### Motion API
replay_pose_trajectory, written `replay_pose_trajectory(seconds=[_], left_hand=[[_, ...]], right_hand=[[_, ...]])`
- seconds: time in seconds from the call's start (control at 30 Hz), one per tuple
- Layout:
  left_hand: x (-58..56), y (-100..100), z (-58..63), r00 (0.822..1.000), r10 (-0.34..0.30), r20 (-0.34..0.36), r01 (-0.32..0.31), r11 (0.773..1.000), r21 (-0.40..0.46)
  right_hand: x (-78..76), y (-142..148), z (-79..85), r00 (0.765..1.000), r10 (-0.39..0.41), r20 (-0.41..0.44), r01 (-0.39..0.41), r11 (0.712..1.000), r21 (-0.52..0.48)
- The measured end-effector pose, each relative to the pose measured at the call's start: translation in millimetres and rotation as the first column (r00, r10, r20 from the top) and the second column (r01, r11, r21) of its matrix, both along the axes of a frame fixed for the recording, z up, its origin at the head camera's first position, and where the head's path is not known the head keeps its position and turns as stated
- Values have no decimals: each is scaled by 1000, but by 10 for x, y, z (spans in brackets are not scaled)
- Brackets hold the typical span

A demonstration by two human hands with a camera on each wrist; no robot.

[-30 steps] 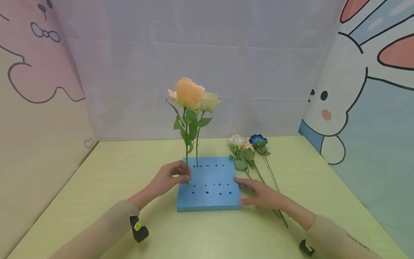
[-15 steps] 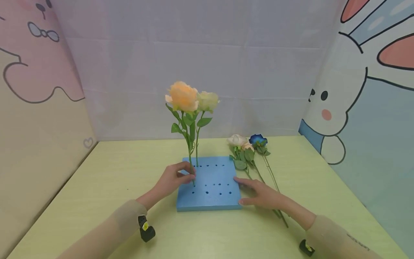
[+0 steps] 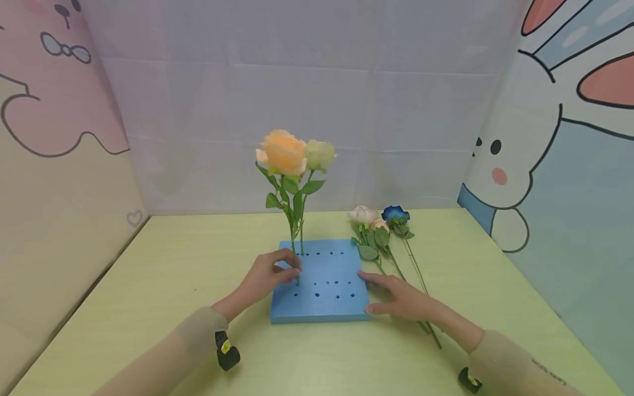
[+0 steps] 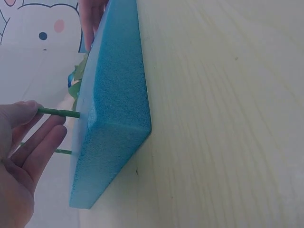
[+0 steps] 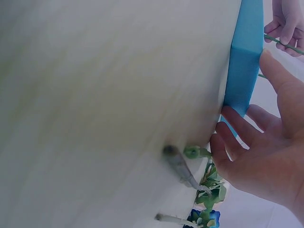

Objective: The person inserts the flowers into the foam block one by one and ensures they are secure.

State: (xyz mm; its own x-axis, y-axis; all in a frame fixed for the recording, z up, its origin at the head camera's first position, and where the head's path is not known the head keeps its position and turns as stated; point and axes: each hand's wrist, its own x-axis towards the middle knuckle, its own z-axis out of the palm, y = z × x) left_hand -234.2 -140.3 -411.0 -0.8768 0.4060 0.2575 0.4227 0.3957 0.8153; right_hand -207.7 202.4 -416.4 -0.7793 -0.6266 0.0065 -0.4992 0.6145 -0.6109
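A peach-coloured artificial rose point(image 3: 282, 153) stands nearly upright over the blue foam block point(image 3: 322, 308), its stem pinched low down by my left hand point(image 3: 269, 278). In the left wrist view the lower end of that stem point(image 4: 59, 112) meets the block's holed face; how deep it goes cannot be told. Behind it a pale green-white rose point(image 3: 320, 155) stands by itself in a back-row hole. With fingers extended, my right hand point(image 3: 398, 296) rests against the block's right edge. Its thumb and fingers touch the foam's side in the right wrist view.
To the right of the block lie a white rose point(image 3: 362, 214), a smaller peach rose point(image 3: 379, 224) and a blue rose point(image 3: 394, 214), stems pointing toward the front. Several rows of holes run across the block. Cartoon-printed walls enclose the pale wooden table point(image 3: 198, 242).
My left hand has moved slightly right with the peach rose. The stem's lower end has shifted onto a hole on the block's left, and the bloom sits lower. My right hand has stayed in place.
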Motion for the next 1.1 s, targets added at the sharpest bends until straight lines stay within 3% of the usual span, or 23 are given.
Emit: replay_pose_trajectory(seconds=[0.43, 1.1], left_hand=[[23, -23, -31, 1000, -3, -11, 3, 1000, -10], [5, -29, -30, 997, -42, 57, 45, 997, -58]], right_hand=[[53, -8, 30, 1000, -5, 3, 5, 1000, -1], [64, 24, 14, 1000, -6, 2, 6, 1000, -14]])
